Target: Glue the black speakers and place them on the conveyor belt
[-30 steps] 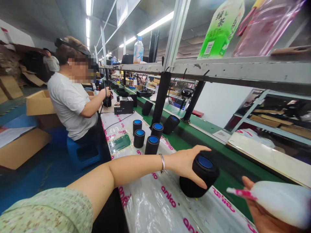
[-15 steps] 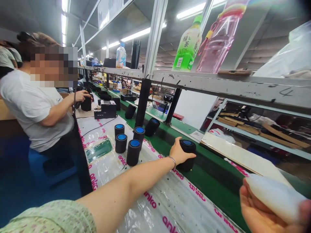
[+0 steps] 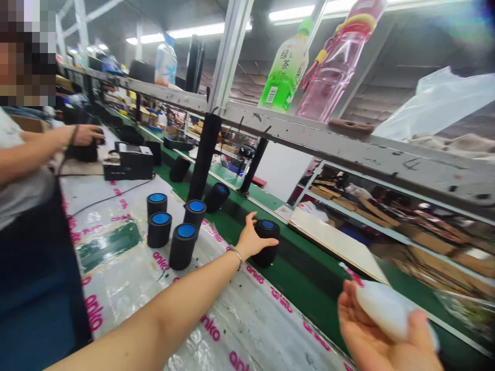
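Note:
My left hand (image 3: pixel 250 239) reaches far forward and wraps around a black cylindrical speaker with a blue top (image 3: pixel 267 243), which stands upright at the near edge of the green conveyor belt (image 3: pixel 305 288). My right hand (image 3: pixel 377 340) is low at the right, palm up, holding a white squeeze bottle with a pink nozzle (image 3: pixel 382 307). Several more black speakers with blue tops (image 3: pixel 181 245) stand grouped on the plastic-covered bench (image 3: pixel 127 268) to the left of my left arm.
A co-worker in a white shirt (image 3: pixel 23 170) sits at the left, a hand on a black device (image 3: pixel 129 161). Other speakers lie on the belt farther back (image 3: pixel 216 197). An overhead metal shelf (image 3: pixel 309 135) carries a green tea bottle (image 3: pixel 284 69) and a pink bottle (image 3: pixel 332 59).
My left hand carried the speaker away from me and stood it at the belt's edge. The view swung right, and the right hand with the bottle shifted left.

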`<state>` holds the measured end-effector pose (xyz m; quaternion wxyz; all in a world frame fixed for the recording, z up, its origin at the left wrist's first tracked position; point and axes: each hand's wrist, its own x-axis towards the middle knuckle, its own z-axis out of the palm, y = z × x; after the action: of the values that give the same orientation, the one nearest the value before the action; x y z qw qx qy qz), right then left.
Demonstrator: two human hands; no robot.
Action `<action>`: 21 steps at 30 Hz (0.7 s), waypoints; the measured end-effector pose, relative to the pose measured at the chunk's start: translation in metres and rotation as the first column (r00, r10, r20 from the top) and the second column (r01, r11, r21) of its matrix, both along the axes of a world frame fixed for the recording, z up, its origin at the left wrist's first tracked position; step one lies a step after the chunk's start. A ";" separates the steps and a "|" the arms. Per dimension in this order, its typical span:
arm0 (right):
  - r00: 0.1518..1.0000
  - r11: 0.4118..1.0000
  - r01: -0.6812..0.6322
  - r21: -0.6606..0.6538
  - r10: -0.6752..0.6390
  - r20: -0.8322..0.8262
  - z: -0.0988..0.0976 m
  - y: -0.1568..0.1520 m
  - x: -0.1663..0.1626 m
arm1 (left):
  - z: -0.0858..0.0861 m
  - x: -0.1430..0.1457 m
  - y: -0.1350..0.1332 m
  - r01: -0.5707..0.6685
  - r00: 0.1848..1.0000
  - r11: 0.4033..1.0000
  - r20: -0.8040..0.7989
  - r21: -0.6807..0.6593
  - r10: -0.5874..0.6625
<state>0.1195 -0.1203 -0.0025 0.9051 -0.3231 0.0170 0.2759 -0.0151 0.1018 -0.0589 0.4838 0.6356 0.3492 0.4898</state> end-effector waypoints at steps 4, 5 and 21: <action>0.995 1.000 0.018 0.015 -0.017 -0.098 -0.001 0.004 -0.005 | 0.019 -0.003 -0.004 -0.047 0.997 0.996 0.059 0.077 0.043; 0.991 1.000 0.029 0.011 -0.027 -0.131 -0.005 0.002 -0.002 | 0.024 -0.005 -0.006 -0.064 0.996 0.993 0.070 0.095 0.058; 0.899 0.947 0.293 0.132 -0.226 -0.376 -0.086 -0.111 0.033 | 0.061 -0.008 -0.034 -0.090 0.994 0.955 0.086 0.284 0.069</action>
<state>0.1527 -0.2316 -0.0884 0.9418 -0.1768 0.1978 0.2066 -0.0233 0.0674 0.0022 0.3792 0.6656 0.2813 0.5779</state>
